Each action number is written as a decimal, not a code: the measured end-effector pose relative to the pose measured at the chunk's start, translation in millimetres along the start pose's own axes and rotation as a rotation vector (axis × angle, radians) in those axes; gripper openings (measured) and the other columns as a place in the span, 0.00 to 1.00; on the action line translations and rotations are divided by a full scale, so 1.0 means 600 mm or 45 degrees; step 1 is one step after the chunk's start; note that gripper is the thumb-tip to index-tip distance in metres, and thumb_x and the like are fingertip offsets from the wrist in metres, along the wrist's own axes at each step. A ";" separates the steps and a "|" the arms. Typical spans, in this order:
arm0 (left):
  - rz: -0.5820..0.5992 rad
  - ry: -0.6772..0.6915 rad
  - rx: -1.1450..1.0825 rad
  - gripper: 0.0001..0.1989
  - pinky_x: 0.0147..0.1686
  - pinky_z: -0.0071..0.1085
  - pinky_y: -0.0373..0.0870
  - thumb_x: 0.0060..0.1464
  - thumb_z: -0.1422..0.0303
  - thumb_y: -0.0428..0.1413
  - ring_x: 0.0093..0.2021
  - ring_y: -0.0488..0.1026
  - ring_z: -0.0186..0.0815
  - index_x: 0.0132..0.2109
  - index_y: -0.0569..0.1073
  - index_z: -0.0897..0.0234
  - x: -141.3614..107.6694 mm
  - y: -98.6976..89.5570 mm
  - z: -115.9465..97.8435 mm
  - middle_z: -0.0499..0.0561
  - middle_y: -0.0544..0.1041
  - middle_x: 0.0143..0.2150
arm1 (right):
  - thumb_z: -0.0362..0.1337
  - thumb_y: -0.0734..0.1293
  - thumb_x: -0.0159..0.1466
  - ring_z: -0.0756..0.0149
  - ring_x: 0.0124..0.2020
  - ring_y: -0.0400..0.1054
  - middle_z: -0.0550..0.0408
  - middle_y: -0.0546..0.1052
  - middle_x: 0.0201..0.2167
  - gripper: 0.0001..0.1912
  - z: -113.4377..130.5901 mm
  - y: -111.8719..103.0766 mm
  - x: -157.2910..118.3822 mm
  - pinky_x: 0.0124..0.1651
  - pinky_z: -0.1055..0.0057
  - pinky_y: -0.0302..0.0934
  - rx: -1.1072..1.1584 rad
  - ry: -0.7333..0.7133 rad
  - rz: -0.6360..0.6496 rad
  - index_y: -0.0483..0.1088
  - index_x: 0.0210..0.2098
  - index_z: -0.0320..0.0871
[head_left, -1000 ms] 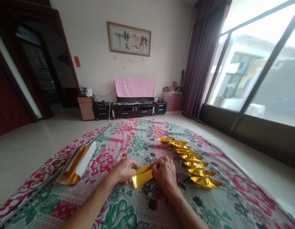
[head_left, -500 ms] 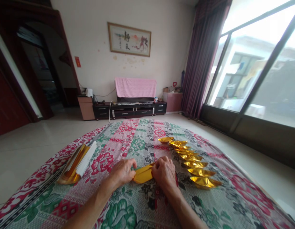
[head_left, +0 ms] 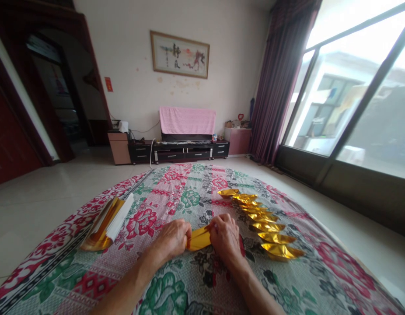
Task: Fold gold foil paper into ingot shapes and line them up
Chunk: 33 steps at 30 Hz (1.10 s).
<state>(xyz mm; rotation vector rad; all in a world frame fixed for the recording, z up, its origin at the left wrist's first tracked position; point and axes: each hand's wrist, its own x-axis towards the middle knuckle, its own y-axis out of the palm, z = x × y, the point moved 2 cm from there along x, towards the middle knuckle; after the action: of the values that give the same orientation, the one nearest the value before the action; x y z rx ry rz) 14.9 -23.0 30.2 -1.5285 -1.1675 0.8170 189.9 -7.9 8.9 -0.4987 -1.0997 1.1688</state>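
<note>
1. Gold foil strip (head_left: 199, 241) is held between the two hands, at the near middle of the patterned tablecloth (head_left: 191, 197); whether its underside is resting on the cloth cannot be told.
2. Its left end is pinched by the left hand (head_left: 174, 237), thumb and fingers drawn together; its right end is gripped by the right hand (head_left: 225, 236), likewise closed — the exact fingertip contact is hidden.
3. Folding seems to be the step in hand. Both ends are best pinched evenly, the long edges kept parallel, and the crease pressed smoothly along; thin foil could be wrinkled or torn by a hard pull, so light tension is called for.
4. Its long axis is set roughly left to right — the left end is pointed slightly near, the right end slightly far. A lengthwise line, perhaps a folded edge, is seen along it.
5. Folded gold pieces (head_left: 283, 251) are lined up at right, near to far; a stack of sheets (head_left: 108, 225) is laid at left.
</note>
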 end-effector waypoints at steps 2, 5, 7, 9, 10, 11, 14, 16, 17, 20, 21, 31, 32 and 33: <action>0.013 0.007 -0.026 0.10 0.37 0.27 0.63 0.45 0.76 0.48 0.36 0.70 0.34 0.31 0.73 0.61 -0.001 0.000 -0.001 0.49 0.73 0.34 | 0.33 0.62 0.57 0.67 0.35 0.58 0.56 0.68 0.32 0.07 0.001 -0.001 0.001 0.36 0.72 0.43 0.019 -0.027 0.017 0.72 0.26 0.48; 0.036 0.024 -0.064 0.11 0.39 0.26 0.63 0.45 0.76 0.47 0.35 0.70 0.32 0.29 0.73 0.62 -0.003 -0.004 -0.005 0.50 0.73 0.34 | 0.35 0.63 0.57 0.67 0.35 0.57 0.56 0.69 0.30 0.08 0.003 -0.001 0.003 0.36 0.71 0.42 -0.008 -0.068 0.042 0.72 0.25 0.49; 0.043 0.041 -0.075 0.11 0.39 0.26 0.63 0.46 0.77 0.47 0.35 0.70 0.32 0.28 0.73 0.62 -0.006 -0.008 -0.009 0.50 0.72 0.34 | 0.36 0.64 0.57 0.67 0.35 0.57 0.57 0.69 0.30 0.07 0.004 -0.003 0.004 0.37 0.70 0.42 -0.050 -0.112 0.053 0.72 0.24 0.50; 0.059 0.047 -0.059 0.12 0.39 0.25 0.63 0.46 0.77 0.46 0.35 0.69 0.32 0.28 0.73 0.63 -0.008 -0.011 -0.014 0.51 0.72 0.34 | 0.36 0.64 0.57 0.67 0.36 0.56 0.57 0.69 0.30 0.07 0.006 -0.005 0.005 0.38 0.70 0.42 -0.095 -0.173 0.067 0.72 0.25 0.49; 0.069 0.044 -0.038 0.12 0.39 0.26 0.63 0.47 0.77 0.46 0.35 0.69 0.32 0.28 0.73 0.63 -0.009 -0.012 -0.016 0.51 0.72 0.33 | 0.36 0.64 0.57 0.67 0.36 0.56 0.57 0.69 0.30 0.06 0.007 -0.007 0.006 0.38 0.69 0.42 -0.117 -0.207 0.083 0.72 0.25 0.49; 0.078 0.041 -0.013 0.12 0.38 0.26 0.63 0.47 0.76 0.46 0.35 0.69 0.33 0.28 0.73 0.63 -0.009 -0.012 -0.018 0.51 0.72 0.33 | 0.36 0.64 0.57 0.67 0.36 0.56 0.57 0.70 0.30 0.06 0.007 -0.008 0.005 0.38 0.69 0.42 -0.135 -0.240 0.104 0.72 0.25 0.48; 0.085 0.035 0.085 0.11 0.34 0.28 0.63 0.49 0.76 0.45 0.33 0.69 0.35 0.30 0.73 0.64 -0.011 -0.013 -0.025 0.53 0.72 0.33 | 0.36 0.63 0.58 0.68 0.35 0.56 0.57 0.70 0.31 0.07 0.011 -0.014 0.003 0.38 0.70 0.43 -0.164 -0.308 0.167 0.72 0.26 0.47; 0.090 0.032 0.143 0.12 0.32 0.29 0.63 0.51 0.75 0.44 0.32 0.69 0.36 0.31 0.72 0.65 -0.011 -0.014 -0.030 0.54 0.72 0.32 | 0.35 0.62 0.58 0.68 0.35 0.57 0.56 0.70 0.31 0.08 0.015 -0.017 0.001 0.39 0.70 0.43 -0.182 -0.326 0.185 0.72 0.26 0.46; 0.100 0.031 0.165 0.13 0.31 0.30 0.63 0.52 0.74 0.43 0.31 0.69 0.37 0.32 0.72 0.65 -0.012 -0.015 -0.033 0.54 0.72 0.31 | 0.35 0.62 0.58 0.67 0.35 0.57 0.55 0.70 0.31 0.08 0.017 -0.018 0.000 0.39 0.70 0.44 -0.199 -0.328 0.185 0.72 0.26 0.46; 0.155 0.042 0.212 0.14 0.30 0.32 0.64 0.53 0.75 0.41 0.31 0.70 0.39 0.32 0.72 0.67 -0.015 -0.018 -0.043 0.56 0.72 0.31 | 0.35 0.61 0.58 0.66 0.36 0.57 0.53 0.70 0.33 0.09 0.023 -0.019 -0.003 0.39 0.70 0.45 -0.246 -0.341 0.182 0.72 0.25 0.44; 0.171 0.049 0.226 0.15 0.30 0.32 0.64 0.53 0.76 0.41 0.31 0.70 0.39 0.32 0.72 0.68 -0.017 -0.020 -0.046 0.57 0.72 0.31 | 0.35 0.61 0.58 0.66 0.36 0.57 0.53 0.69 0.33 0.09 0.024 -0.018 -0.004 0.40 0.70 0.45 -0.245 -0.347 0.187 0.71 0.26 0.44; 0.207 0.106 0.232 0.17 0.33 0.30 0.64 0.52 0.79 0.39 0.33 0.70 0.38 0.33 0.73 0.70 -0.029 -0.027 -0.060 0.58 0.73 0.34 | 0.32 0.60 0.58 0.66 0.36 0.58 0.53 0.69 0.33 0.09 0.025 -0.007 -0.016 0.40 0.70 0.47 -0.267 -0.358 0.183 0.70 0.26 0.43; 0.210 0.108 0.230 0.17 0.32 0.30 0.64 0.52 0.79 0.40 0.33 0.70 0.38 0.33 0.73 0.70 -0.029 -0.028 -0.060 0.58 0.73 0.34 | 0.32 0.59 0.59 0.66 0.35 0.58 0.53 0.69 0.33 0.09 0.025 -0.007 -0.017 0.40 0.70 0.47 -0.268 -0.355 0.196 0.70 0.26 0.43; 0.216 0.108 0.230 0.17 0.32 0.30 0.64 0.51 0.79 0.40 0.33 0.71 0.38 0.33 0.73 0.69 -0.030 -0.028 -0.060 0.58 0.73 0.34 | 0.32 0.59 0.59 0.66 0.35 0.58 0.53 0.69 0.32 0.10 0.025 -0.006 -0.018 0.40 0.70 0.47 -0.270 -0.350 0.214 0.70 0.27 0.43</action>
<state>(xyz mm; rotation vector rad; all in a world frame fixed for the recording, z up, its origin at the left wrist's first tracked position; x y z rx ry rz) 37.6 -50.5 55.1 -1.5103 -0.8867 0.9348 178.8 -22.1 13.7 -0.6158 -1.4506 1.3008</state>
